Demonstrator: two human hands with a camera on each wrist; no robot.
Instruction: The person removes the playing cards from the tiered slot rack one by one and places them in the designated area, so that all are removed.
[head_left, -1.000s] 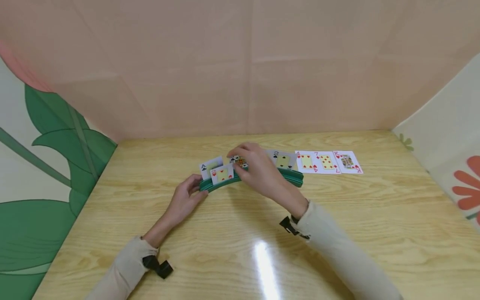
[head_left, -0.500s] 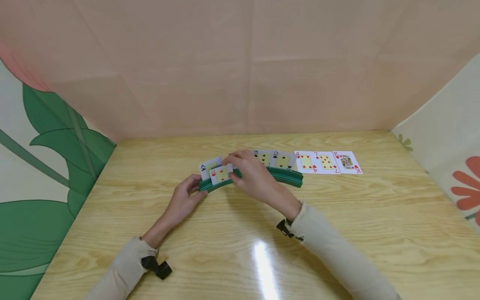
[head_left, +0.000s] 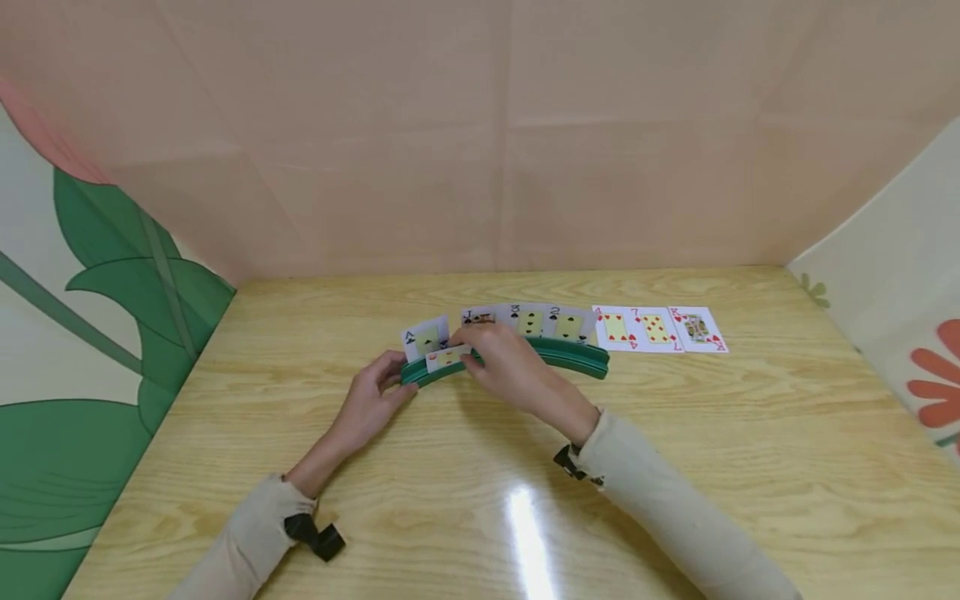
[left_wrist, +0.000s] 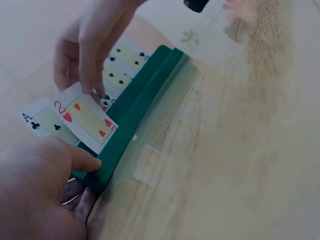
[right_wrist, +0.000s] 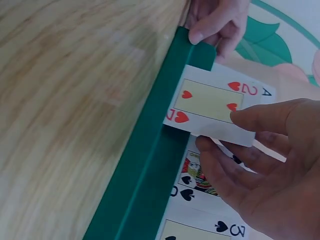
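Note:
My left hand (head_left: pixel 369 393) grips the left end of a curved green card holder (head_left: pixel 577 358), its thumb on the front side in the left wrist view. With my right hand (head_left: pixel 501 360) I pinch the two of hearts (right_wrist: pixel 210 97), thumb on its face and fingers behind. That card's lower edge meets the holder's front part, and it leans back. Behind it, in the rear part, stands the ace of clubs (left_wrist: pixel 44 119). Farther right in the rear are the jack of spades (head_left: pixel 477 317), three of spades (head_left: pixel 530 322) and two of spades (head_left: pixel 568 325).
On the wooden table (head_left: pixel 420 517) right of the holder lie a four of hearts (head_left: pixel 616 327), a seven of diamonds (head_left: pixel 657 328) and a king of hearts (head_left: pixel 698 328), face up in a row. A pink cloth wall (head_left: pixel 375 167) rises behind the table.
My right hand has moved left from in front of the jack to the two of hearts, which now leans farther back. The jack and three of spades have come into sight. My left hand stays put.

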